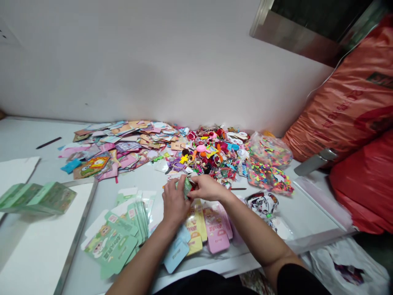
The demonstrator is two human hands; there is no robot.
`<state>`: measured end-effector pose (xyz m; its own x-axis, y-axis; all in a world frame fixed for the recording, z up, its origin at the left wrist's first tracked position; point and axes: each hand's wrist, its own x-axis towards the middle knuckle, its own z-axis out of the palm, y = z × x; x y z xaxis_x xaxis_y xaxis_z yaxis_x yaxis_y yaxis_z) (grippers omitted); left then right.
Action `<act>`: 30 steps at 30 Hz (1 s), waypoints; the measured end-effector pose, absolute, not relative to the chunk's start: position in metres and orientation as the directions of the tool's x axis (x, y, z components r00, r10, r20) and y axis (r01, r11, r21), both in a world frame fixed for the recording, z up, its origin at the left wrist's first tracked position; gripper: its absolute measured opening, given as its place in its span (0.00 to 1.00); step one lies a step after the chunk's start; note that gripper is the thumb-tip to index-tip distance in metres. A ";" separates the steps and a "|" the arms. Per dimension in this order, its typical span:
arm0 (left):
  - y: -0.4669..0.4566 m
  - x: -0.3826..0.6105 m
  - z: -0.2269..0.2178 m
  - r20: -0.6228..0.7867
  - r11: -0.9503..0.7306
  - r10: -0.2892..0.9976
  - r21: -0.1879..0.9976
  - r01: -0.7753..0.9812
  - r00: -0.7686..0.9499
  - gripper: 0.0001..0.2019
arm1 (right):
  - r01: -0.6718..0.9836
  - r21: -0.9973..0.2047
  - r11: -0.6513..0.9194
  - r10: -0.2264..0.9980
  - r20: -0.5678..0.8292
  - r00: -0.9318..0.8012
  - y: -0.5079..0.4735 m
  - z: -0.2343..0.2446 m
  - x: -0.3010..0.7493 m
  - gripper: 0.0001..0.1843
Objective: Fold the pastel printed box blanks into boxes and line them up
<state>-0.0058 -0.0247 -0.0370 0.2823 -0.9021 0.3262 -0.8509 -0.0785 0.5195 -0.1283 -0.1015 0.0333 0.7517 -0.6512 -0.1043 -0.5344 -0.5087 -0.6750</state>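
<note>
Over the middle of the table, my left hand (pixel 175 200) is closed around a small green box (pixel 186 188). My right hand (pixel 207 188) pinches at the box's open end, where a bit of something red (pixel 193 187) shows between the fingers; its kind is hidden. Flat, unfolded green cartons (pixel 115 246) lie fanned out to the left of my forearms. Blue cartons (pixel 176 252), yellow cartons (pixel 195 229) and pink cartons (pixel 217 227) lie beneath and beside my hands. Just beyond them spreads a pile of small colourful trinkets (pixel 202 151).
Paper packets (pixel 132 143) are heaped along the wall. Filled green boxes (pixel 50 196) stand in a white tray (pixel 33 246) at left. Bags of bright small pieces (pixel 268 176), a grey flask (pixel 316 162) and big red sacks (pixel 346 98) occupy the right.
</note>
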 end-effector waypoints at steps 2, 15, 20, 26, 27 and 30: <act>-0.028 -0.004 -0.039 0.342 -0.055 -0.886 0.593 -0.804 0.313 0.33 | -0.516 -0.716 -0.470 -0.752 0.019 0.659 -0.096 0.033 -0.127 0.17; -0.029 -0.006 -0.041 0.468 -0.023 -0.777 0.648 -0.761 0.421 0.32 | -0.375 -0.660 -0.651 -0.737 0.430 0.522 -0.079 0.010 -0.122 0.08; -0.028 -0.007 -0.043 0.465 -0.019 -0.782 0.648 -0.762 0.415 0.35 | -0.389 -0.706 -0.592 -0.805 0.540 0.247 -0.082 0.010 -0.116 0.09; -0.025 -0.008 -0.043 0.496 -0.042 -0.753 0.618 -0.785 0.431 0.33 | -0.532 -0.385 -0.754 -0.634 0.637 0.438 -0.076 0.002 -0.115 0.15; -0.025 -0.007 -0.043 0.502 -0.040 -0.747 0.619 -0.784 0.435 0.33 | -0.535 -0.351 -0.769 -0.617 0.628 0.475 -0.074 0.003 -0.116 0.15; -0.024 -0.004 -0.042 0.517 -0.051 -0.731 0.609 -0.792 0.445 0.31 | -0.544 -0.391 -0.742 -0.667 0.509 0.544 -0.069 0.010 -0.117 0.14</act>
